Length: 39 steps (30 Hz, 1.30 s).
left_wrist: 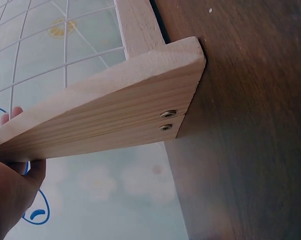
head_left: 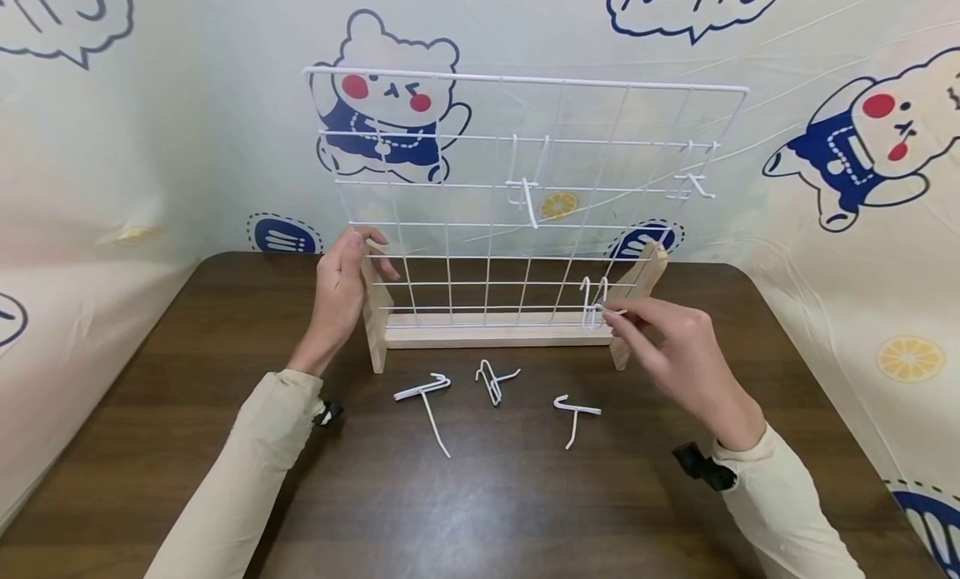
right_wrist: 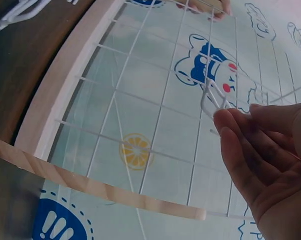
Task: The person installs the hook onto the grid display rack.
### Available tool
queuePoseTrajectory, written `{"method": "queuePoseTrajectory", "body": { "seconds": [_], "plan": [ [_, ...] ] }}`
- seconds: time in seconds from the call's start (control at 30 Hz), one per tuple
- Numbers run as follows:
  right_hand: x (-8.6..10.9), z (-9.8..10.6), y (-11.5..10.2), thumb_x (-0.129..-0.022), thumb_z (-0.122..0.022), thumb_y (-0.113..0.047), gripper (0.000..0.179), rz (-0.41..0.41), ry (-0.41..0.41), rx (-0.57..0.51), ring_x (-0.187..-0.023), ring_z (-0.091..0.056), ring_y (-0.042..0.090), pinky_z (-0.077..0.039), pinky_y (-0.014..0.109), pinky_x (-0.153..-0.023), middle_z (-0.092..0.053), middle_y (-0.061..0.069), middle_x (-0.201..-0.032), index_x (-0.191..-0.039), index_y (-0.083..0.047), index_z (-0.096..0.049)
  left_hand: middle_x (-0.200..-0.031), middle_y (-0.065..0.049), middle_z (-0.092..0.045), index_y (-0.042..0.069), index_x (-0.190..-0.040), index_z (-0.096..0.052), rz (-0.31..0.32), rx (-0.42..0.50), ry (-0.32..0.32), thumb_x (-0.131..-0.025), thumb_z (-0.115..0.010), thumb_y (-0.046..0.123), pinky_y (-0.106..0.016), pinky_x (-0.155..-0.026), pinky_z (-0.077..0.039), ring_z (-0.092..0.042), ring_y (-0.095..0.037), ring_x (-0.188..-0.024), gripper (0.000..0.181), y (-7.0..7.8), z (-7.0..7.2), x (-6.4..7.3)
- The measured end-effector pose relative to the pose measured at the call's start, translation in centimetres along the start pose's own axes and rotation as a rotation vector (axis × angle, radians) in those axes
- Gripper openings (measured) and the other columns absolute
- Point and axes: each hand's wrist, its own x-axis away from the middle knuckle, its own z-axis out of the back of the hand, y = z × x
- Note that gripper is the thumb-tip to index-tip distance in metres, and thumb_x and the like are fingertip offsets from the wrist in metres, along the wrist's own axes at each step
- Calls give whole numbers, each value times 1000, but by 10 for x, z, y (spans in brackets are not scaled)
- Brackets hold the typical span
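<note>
"At the lower right of the wire grid (head_left: 489, 225), doing what?"

"Pinching a white hook (head_left: 585, 312) between thumb and fingertips of the right grip (head_left: 686, 362), close against the mesh. Curled, with the left grip (head_left: 345, 283), round the upper part of the left wooden post (head_left: 377, 333), apparently for steadiness."

"At which step, then?"

"Judging by the pose, hanging the hook. Impossible to tell whether seated yet. If not, probably in need of catching both bent tips over a horizontal wire before letting go."

"Like what, to look at?"

"Thin and pale, bent from wire, with two curled tips on top; partly hidden by fingers at the front. Much like the two hung hooks (head_left: 530, 202) higher on the grid, and the three loose hooks (head_left: 495, 387) lying on the desk (head_left: 450, 512) in front."
</note>
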Motion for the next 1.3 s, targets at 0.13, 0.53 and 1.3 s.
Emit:
{"method": "queuePoseTrajectory", "body": {
  "seconds": [0.13,0.53,1.3],
  "plan": [
    [-6,2,3,-82,-76,5,20,8,57,4,-71,-64,6,-49,14,-70,-73,2,-81,-100,-1,-75,-81,-39,-59,-15,-110,-53,1,1,1,-109,-29,19,-25,-72,-53,-61,-45,-74,43,1,1,0],
    [-25,9,3,-82,-77,5,20,-15,207,42,-71,-68,16,-48,11,-75,-76,7,-86,-101,-1,-76,-79,-35,-59,-11,-111,-55,-1,28,2,-110,-31,22,-30,-76,-55,-62,-41,-74,41,-5,1,1],
    [-31,-9,14,-86,-74,2,15,-36,367,23,-73,-69,22,-48,11,-80,-76,11,-88,-102,1,-76,-78,-34,-60,-2,-104,-59,1,-11,11,-109,-33,20,-29,-77,-54,-61,-46,-74,34,1,1,0]
  ]
}}
